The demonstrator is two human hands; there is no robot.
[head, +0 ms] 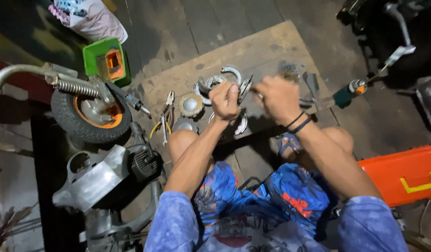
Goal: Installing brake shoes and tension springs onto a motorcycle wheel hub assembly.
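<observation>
Clenched, my left hand (pixel 224 100) grips a metal clutch part (pixel 245 87); my right hand (pixel 278 99) is blurred, its grasp unclear, over the cardboard sheet's (pixel 267 44) middle.

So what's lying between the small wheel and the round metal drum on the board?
In the head view, pliers with yellow handles lie between the wheel and the drum.

Looked like a small motorbike repair workshop, worked at floor level. Scooter rear wheel (pixel 91 114) with its spring shock absorber (pixel 75 87) and bare engine casing (pixel 101 179) stood at the left. Metal brake shoes (pixel 234 71) and round clutch parts (pixel 191 104) lay spread on a grimy wooden board (pixel 267 46), beside pliers (pixel 167 112), with an orange toolbox (pixel 404 173) at the right.
</observation>
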